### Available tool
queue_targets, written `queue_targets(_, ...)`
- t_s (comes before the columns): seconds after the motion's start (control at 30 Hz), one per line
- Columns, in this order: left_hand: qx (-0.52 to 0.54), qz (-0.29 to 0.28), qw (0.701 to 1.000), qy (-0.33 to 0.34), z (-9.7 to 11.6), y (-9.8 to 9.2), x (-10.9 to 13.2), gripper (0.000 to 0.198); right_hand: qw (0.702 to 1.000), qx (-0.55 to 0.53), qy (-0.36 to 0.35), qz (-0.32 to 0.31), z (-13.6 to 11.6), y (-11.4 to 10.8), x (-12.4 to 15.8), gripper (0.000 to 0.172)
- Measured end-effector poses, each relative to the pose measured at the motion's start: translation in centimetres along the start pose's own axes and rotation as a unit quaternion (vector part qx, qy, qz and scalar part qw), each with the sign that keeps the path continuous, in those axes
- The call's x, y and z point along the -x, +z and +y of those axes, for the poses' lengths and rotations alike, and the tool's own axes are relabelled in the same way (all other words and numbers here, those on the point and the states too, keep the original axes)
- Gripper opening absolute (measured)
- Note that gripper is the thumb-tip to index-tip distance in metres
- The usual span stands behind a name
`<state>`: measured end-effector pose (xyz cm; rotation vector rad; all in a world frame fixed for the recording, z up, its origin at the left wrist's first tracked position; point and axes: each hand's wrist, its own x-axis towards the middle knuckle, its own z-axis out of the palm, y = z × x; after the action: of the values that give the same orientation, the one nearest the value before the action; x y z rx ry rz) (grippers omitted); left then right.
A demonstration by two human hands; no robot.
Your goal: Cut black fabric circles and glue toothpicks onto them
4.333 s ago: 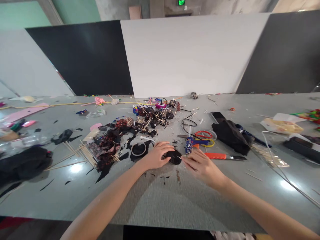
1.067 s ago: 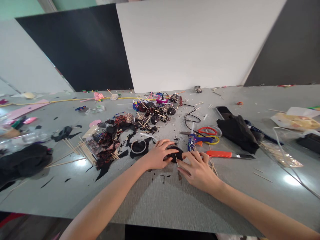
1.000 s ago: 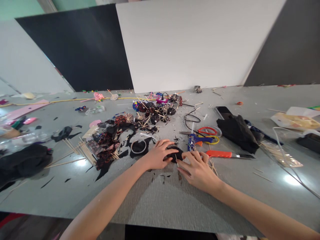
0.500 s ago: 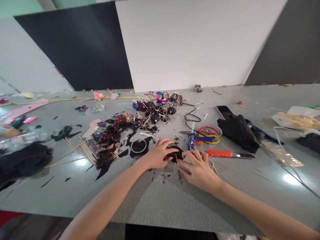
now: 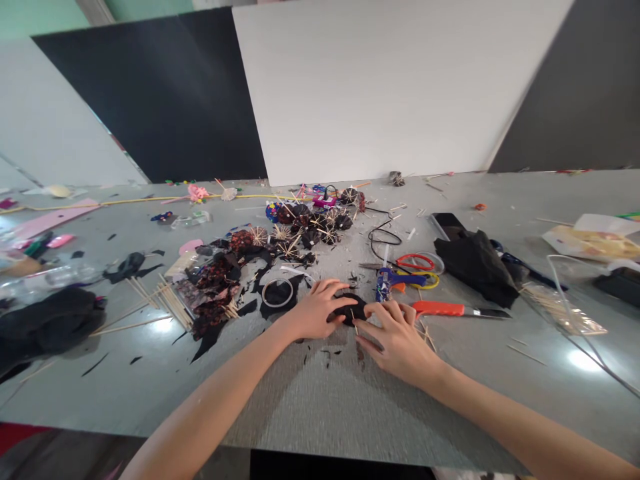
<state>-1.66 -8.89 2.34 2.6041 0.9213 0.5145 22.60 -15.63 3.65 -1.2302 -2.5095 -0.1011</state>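
Between my two hands lies a small piece of black cloth (image 5: pixel 349 309) on the grey table. My left hand (image 5: pixel 318 311) has its fingers curved around the cloth's left side, holding it down. My right hand (image 5: pixel 395 335) is closed at the cloth's right edge, its fingers pinching a short thin wooden stick (image 5: pixel 355 323) that stands against the cloth. Part of the cloth is hidden under my fingers. To the left sits a tape roll (image 5: pixel 277 292) on black scraps. Just beyond my right hand rests a blue glue gun (image 5: pixel 384 283).
A knife with an orange handle (image 5: pixel 440 308) and scissors (image 5: pixel 416 261) lie right of my hands. Several small stick-and-cloth umbrellas (image 5: pixel 310 237) are heaped behind. Loose wooden sticks (image 5: pixel 173 303) lie left; black cloth (image 5: pixel 477 263) and a bag of sticks (image 5: pixel 565 308) lie right.
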Motion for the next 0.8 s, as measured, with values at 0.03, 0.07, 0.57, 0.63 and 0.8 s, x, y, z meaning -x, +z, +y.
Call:
queue_targets(0.03,0.003,0.001,1.0,0.0,0.0,0.0,0.0,0.045,1.0,0.001,-0.005,0.009,0.0,0.0,0.1,0.023)
queue_targets(0.07,0.006,0.002,1.0,0.0,0.0,0.0,0.0,0.045,1.0,0.002,-0.011,0.02,0.0,-0.1,0.2,0.024)
queue_targets(0.57,0.003,0.001,1.0,-0.009,0.0,0.1,0.1,0.046,0.992,0.083,0.061,0.074,5.0,-2.2,-0.9,0.031)
queue_targets(0.63,0.008,0.001,1.0,-0.01,0.1,0.0,0.0,0.047,0.986,0.089,0.118,0.071,7.9,-2.7,-0.9,0.041)
queue_targets(0.8,0.026,0.01,1.0,-0.014,0.4,-0.3,-0.1,0.054,0.994,0.037,0.099,-0.01,12.6,-1.9,-0.2,0.046)
